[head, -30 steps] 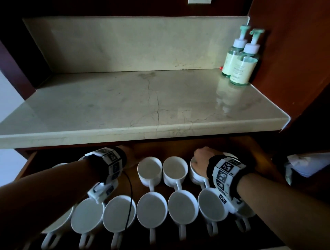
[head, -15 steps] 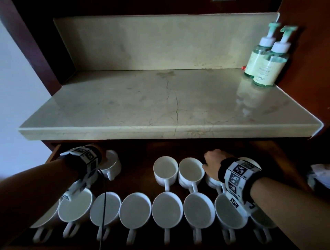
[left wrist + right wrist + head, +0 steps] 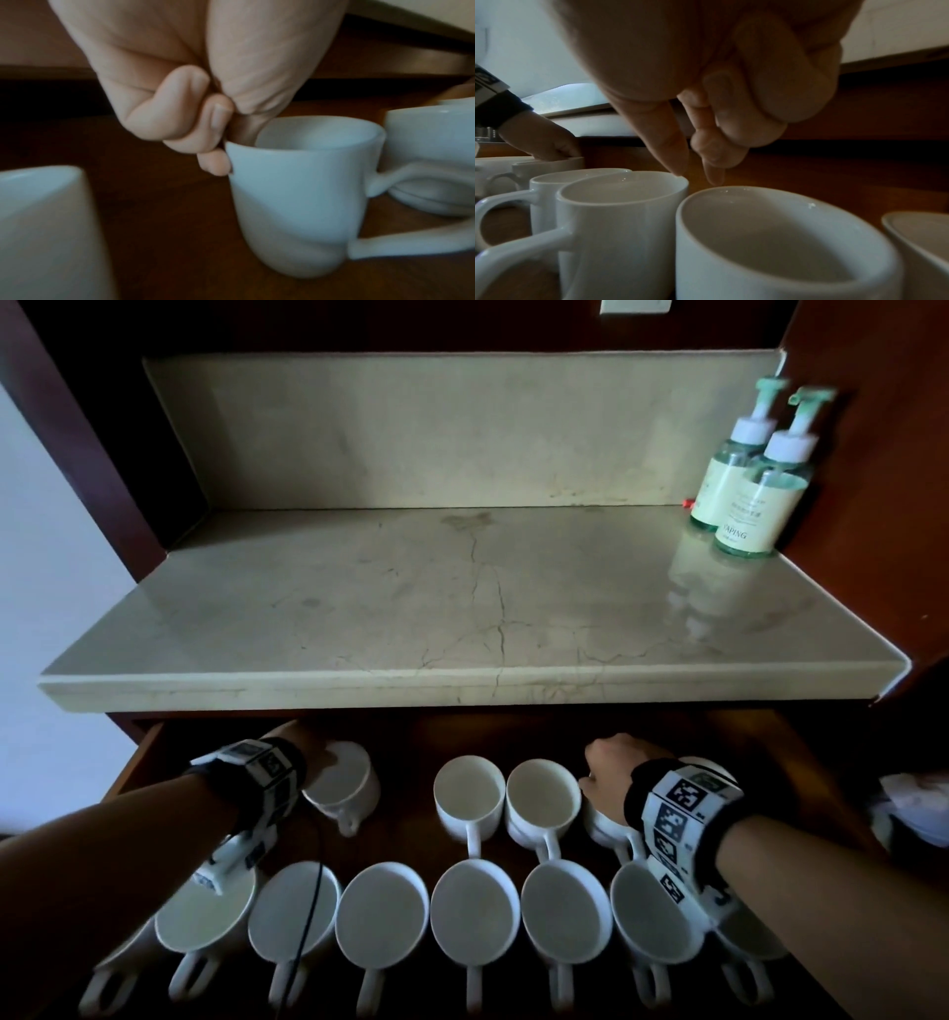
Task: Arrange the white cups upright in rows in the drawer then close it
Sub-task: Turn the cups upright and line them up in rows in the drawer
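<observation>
An open wooden drawer (image 3: 400, 834) holds white cups. Several stand upright in a front row (image 3: 472, 911), handles toward me. Behind them two upright cups (image 3: 542, 796) stand side by side. My left hand (image 3: 318, 752) pinches the rim of a tilted cup (image 3: 341, 785) at the back left; the left wrist view shows curled fingers (image 3: 213, 130) on that cup's (image 3: 295, 192) rim. My right hand (image 3: 603, 773) rests over a back-row cup (image 3: 603, 829). In the right wrist view its fingertips (image 3: 677, 162) touch cup rims (image 3: 623, 203) and grip nothing.
A marble counter (image 3: 462, 608) overhangs the back of the drawer. Two green pump bottles (image 3: 739, 500) stand at its right rear corner. Something white and crumpled (image 3: 914, 809) lies beyond the drawer's right side. Bare drawer floor shows between the tilted cup and the two back cups.
The head view has swung left. My left hand has brought a tilted cup into sight at the back left of the drawer. My right hand stays on the back-row cup.
</observation>
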`<move>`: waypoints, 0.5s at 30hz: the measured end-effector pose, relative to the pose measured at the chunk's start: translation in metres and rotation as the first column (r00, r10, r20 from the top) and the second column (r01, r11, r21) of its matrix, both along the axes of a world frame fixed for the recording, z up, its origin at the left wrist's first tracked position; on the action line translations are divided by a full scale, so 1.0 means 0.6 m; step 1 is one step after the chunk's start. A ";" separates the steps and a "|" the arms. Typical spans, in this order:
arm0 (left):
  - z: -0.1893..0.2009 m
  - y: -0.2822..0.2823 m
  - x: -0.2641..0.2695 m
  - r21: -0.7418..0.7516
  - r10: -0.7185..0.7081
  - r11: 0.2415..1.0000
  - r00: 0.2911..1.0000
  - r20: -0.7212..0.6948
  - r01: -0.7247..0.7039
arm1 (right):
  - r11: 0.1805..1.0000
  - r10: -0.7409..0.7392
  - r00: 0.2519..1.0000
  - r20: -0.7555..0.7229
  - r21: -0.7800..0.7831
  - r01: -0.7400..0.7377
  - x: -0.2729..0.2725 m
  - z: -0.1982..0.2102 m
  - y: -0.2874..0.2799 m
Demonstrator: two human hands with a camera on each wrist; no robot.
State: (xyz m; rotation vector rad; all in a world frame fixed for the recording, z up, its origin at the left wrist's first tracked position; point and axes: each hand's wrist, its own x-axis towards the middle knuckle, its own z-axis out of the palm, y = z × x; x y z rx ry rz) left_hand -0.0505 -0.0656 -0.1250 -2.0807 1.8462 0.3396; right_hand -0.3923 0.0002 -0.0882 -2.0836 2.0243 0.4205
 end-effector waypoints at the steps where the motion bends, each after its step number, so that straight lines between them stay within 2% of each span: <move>1: -0.004 0.001 -0.010 -0.015 -0.033 0.999 0.999 -0.036 0.033 | 1.000 0.002 1.000 -0.003 0.006 -0.002 0.001 0.001 0.000; 6: -0.024 0.002 -0.056 0.028 -0.157 0.987 0.987 -0.039 0.158 | 1.000 0.004 1.000 -0.013 0.004 -0.004 0.006 0.004 0.002; 15: -0.037 0.015 -0.094 0.058 -0.265 0.963 0.964 0.023 0.263 | 1.000 -0.008 1.000 -0.009 -0.008 0.008 0.004 0.009 0.009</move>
